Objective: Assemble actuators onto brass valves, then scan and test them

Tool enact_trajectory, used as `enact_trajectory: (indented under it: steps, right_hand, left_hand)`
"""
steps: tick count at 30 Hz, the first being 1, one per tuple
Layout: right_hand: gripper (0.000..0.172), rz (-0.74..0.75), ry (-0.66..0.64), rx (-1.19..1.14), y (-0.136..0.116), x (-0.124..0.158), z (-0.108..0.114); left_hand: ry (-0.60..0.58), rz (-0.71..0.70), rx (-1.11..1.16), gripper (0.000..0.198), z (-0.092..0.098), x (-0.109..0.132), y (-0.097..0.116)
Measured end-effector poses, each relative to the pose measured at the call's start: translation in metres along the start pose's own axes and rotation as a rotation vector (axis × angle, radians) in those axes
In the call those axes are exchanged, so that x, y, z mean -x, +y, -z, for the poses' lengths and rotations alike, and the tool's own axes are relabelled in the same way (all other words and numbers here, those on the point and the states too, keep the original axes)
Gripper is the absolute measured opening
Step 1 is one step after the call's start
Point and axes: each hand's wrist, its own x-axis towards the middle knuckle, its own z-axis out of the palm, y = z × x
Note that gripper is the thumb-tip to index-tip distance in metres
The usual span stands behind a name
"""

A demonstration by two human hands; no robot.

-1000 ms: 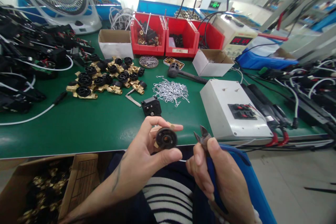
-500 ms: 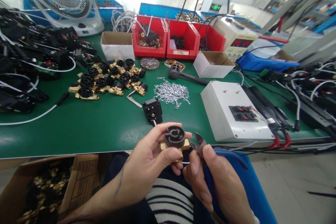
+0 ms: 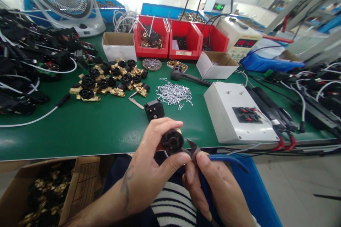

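Your left hand [image 3: 149, 163] is wrapped around a black-capped brass fitting [image 3: 172, 142]; your right hand [image 3: 220, 182] clasps blue-handled cutters [image 3: 195, 151], their jaws parted just beside it.

Coloured black on the round slotted plastic cap [image 3: 173, 142], blue along the curved handles [image 3: 231, 159] of the metal cutting pliers [image 3: 193, 146], and dark grey at their blades. Striped black and cream across the knitted garment [image 3: 174, 205]. Coloured green over the flat tabletop [image 3: 48, 138], red on the open plastic bins [image 3: 153, 52], silver on the heaped wire clips [image 3: 173, 93].
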Motion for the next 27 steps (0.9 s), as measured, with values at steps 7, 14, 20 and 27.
enact_trajectory:
  steps: [7, 14, 20, 27]
  right_hand:
    - [0.055, -0.073, -0.039, -0.014, 0.001, 0.001, 0.000]
    - [0.054, -0.018, -0.034, -0.014, 0.005, 0.002, -0.003]
    - [0.053, 0.025, -0.055, -0.038, 0.009, -0.002, -0.004]
    - [0.055, 0.061, -0.020, -0.017, 0.013, -0.002, -0.006]
  left_hand:
    - [-0.003, -0.149, -0.163, 0.035, 0.002, 0.000, -0.001]
    - [0.003, -0.183, -0.304, 0.034, 0.009, -0.004, 0.006]
    - [0.034, -0.197, -0.358, 0.036, 0.008, -0.004, 0.008]
    - [0.138, -0.259, -0.424, 0.037, 0.004, -0.003, 0.005]
